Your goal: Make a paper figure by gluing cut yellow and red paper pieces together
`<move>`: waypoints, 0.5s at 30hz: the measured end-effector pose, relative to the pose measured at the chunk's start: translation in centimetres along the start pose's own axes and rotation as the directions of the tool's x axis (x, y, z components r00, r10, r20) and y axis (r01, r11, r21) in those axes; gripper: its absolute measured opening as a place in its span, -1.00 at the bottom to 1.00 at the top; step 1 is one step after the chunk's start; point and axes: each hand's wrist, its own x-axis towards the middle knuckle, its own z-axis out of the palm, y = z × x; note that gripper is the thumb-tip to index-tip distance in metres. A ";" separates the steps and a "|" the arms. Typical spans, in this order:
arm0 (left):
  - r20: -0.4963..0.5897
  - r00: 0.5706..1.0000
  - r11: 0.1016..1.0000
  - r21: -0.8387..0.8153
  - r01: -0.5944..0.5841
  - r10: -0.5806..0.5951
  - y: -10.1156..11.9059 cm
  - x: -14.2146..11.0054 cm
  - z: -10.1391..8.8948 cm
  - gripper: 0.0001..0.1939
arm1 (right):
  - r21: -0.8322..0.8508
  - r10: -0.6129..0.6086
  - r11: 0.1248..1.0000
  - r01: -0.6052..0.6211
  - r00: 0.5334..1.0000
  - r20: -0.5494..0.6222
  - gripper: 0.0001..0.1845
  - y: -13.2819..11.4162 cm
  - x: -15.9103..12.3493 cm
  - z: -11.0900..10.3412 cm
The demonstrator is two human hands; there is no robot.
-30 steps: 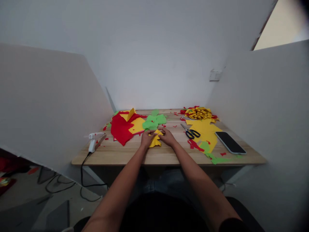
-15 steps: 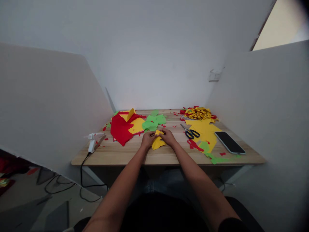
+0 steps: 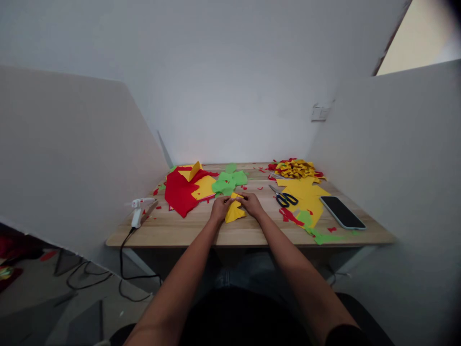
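Both of my hands meet over a small yellow paper piece (image 3: 234,211) near the middle of the wooden table (image 3: 201,230). My left hand (image 3: 220,207) pinches its left side, fingers closed on it. My right hand (image 3: 252,205) grips the right side and top corner, fingers closed too. The piece looks folded and lies just above the tabletop. Green paper cut-outs (image 3: 229,182) lie right behind my hands.
Red paper (image 3: 178,192) and yellow paper (image 3: 204,186) lie at the left. A white glue gun (image 3: 137,211) with a black cable sits near the left edge. Scissors (image 3: 284,197), yellow sheets (image 3: 306,192), a pile of folded pieces (image 3: 297,168) and a phone (image 3: 342,212) are at the right. White partitions flank the table.
The yellow piece has been turned and folded slightly between my fingers; my hands stay in nearly the same place.
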 end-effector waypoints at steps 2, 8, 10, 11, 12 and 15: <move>0.003 1.000 1.000 0.005 0.012 -0.012 0.0 0.0 0.0 -0.68 | -0.006 -0.002 1.000 0.002 1.000 -0.008 -0.68 0.0 0.0 -0.1; -0.002 0.999 0.999 0.017 0.045 -0.045 0.3 -0.2 0.0 -0.67 | -0.062 -0.011 0.998 0.008 0.999 -0.041 -0.67 0.0 0.0 -0.3; -0.004 0.999 0.998 0.023 0.051 -0.051 0.4 -0.3 0.0 -0.67 | -0.085 -0.013 0.996 0.009 0.999 -0.048 -0.66 0.1 -0.1 -0.4; -0.004 0.999 0.998 0.026 0.052 -0.052 0.5 -0.3 0.0 -0.67 | -0.095 -0.016 0.995 0.011 0.999 -0.050 -0.66 0.1 -0.1 -0.3; -0.004 0.999 0.998 0.031 0.052 -0.051 0.6 -0.3 0.0 -0.67 | -0.105 -0.021 0.994 0.016 0.998 -0.052 -0.66 0.1 -0.1 -0.3; 0.000 0.999 0.998 0.048 0.038 -0.038 0.6 -0.3 0.0 -0.68 | -0.144 -0.055 0.989 0.044 0.996 -0.072 -0.69 -0.1 -0.1 -0.1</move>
